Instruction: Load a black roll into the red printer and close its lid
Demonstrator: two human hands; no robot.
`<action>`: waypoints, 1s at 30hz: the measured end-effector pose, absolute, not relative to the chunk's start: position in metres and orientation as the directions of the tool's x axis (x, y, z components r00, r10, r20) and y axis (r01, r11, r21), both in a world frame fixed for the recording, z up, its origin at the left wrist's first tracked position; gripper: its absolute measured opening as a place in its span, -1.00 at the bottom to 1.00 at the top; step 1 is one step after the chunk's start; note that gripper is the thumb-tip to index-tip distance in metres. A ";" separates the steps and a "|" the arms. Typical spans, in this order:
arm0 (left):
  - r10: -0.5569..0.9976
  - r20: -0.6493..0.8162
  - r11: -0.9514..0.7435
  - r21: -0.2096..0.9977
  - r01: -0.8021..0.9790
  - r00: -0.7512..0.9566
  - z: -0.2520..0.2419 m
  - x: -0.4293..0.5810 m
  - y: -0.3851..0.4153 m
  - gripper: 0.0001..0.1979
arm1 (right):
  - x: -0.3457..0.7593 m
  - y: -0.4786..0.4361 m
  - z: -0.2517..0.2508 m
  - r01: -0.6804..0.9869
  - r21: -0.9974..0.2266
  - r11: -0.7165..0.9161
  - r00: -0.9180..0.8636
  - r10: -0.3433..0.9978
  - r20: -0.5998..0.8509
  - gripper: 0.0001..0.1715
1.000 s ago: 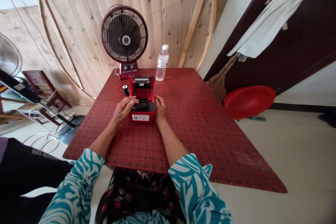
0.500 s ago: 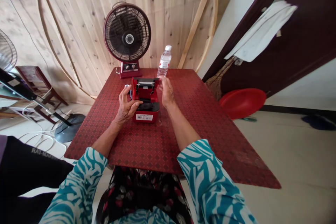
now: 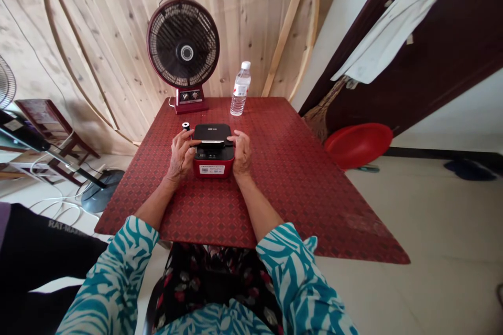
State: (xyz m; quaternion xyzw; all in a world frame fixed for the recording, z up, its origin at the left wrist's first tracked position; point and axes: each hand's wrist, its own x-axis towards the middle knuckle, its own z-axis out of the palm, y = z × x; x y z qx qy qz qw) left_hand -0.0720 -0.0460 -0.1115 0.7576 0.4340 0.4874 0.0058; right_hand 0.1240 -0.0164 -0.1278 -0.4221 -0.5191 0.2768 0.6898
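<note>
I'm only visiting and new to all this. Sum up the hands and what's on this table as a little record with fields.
Left hand: fingers at the left side of the black lid
Right hand: fingers at the lid's right side; firmness of grip unclear
Device: small red box, lid down over it, white label facing the person
Beside it: small roll, near the left fingertips
Farther back: fan on the left, upright clear bottle on the right
Table: dark red, patterned
</note>
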 end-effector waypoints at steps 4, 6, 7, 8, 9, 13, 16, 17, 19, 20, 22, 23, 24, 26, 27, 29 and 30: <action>0.659 0.743 -0.616 0.449 0.647 0.112 -0.112 -0.071 -0.046 -0.40 | 0.124 -0.014 -0.135 0.045 -0.868 0.494 0.307 0.820 0.483 -0.37; 0.663 0.741 -0.612 0.456 0.646 0.106 -0.112 -0.071 -0.046 -0.40 | 0.125 -0.013 -0.136 0.061 -0.860 0.508 0.307 0.810 0.500 -0.36; 0.667 0.737 -0.610 0.459 0.646 0.106 -0.112 -0.070 -0.047 -0.40 | 0.125 -0.013 -0.136 0.072 -0.853 0.516 0.306 0.803 0.512 -0.35; 0.670 0.734 -0.610 0.463 0.643 0.107 -0.113 -0.070 -0.048 -0.40 | 0.125 -0.014 -0.136 0.083 -0.847 0.525 0.305 0.796 0.523 -0.34; 0.673 0.732 -0.611 0.469 0.637 0.106 -0.114 -0.070 -0.050 -0.41 | 0.125 -0.014 -0.136 0.091 -0.842 0.531 0.304 0.790 0.532 -0.34; 0.689 0.723 -0.622 0.563 0.545 0.039 -0.118 -0.070 -0.054 -0.47 | 0.125 -0.015 -0.141 0.080 -0.839 0.538 0.292 0.793 0.535 -0.36; 0.718 0.670 -0.578 0.725 0.375 -0.188 -0.121 -0.076 -0.050 -0.46 | 0.125 -0.011 -0.150 -0.053 -0.878 0.476 0.320 0.841 0.437 -0.42; 0.730 0.624 -0.547 0.778 0.310 -0.280 -0.122 -0.079 -0.047 -0.45 | 0.125 -0.009 -0.154 -0.126 -0.894 0.431 0.346 0.863 0.367 -0.42; 0.751 0.508 -0.468 0.860 0.202 -0.423 -0.125 -0.087 -0.039 -0.44 | 0.124 -0.004 -0.161 -0.250 -0.910 0.330 0.392 0.894 0.216 -0.40; 0.761 0.453 -0.427 0.889 0.167 -0.464 -0.127 -0.091 -0.034 -0.45 | 0.123 -0.002 -0.163 -0.279 -0.913 0.299 0.407 0.898 0.169 -0.41; 0.783 0.373 -0.357 0.925 0.130 -0.499 -0.133 -0.099 -0.027 -0.49 | 0.122 0.000 -0.167 -0.276 -0.920 0.280 0.421 0.895 0.146 -0.45; 0.794 0.349 -0.334 0.935 0.123 -0.498 -0.136 -0.102 -0.023 -0.52 | 0.122 0.001 -0.168 -0.257 -0.925 0.281 0.425 0.892 0.153 -0.48; 0.807 0.335 -0.318 0.940 0.120 -0.486 -0.139 -0.104 -0.021 -0.54 | 0.122 0.001 -0.169 -0.235 -0.930 0.283 0.429 0.889 0.162 -0.50; 0.828 0.324 -0.304 0.945 0.119 -0.457 -0.145 -0.105 -0.016 -0.56 | 0.122 0.002 -0.172 -0.184 -0.944 0.274 0.423 0.889 0.175 -0.53; 0.834 0.320 -0.299 0.947 0.120 -0.450 -0.147 -0.105 -0.015 -0.56 | 0.123 0.002 -0.174 -0.160 -0.950 0.267 0.415 0.892 0.181 -0.54; 0.836 0.309 -0.286 0.951 0.120 -0.453 -0.149 -0.105 -0.013 -0.57 | 0.125 0.004 -0.179 -0.116 -0.954 0.277 0.383 0.898 0.214 -0.56; 0.833 0.304 -0.281 0.952 0.119 -0.462 -0.148 -0.105 -0.012 -0.58 | 0.126 0.006 -0.181 -0.096 -0.951 0.293 0.362 0.900 0.241 -0.56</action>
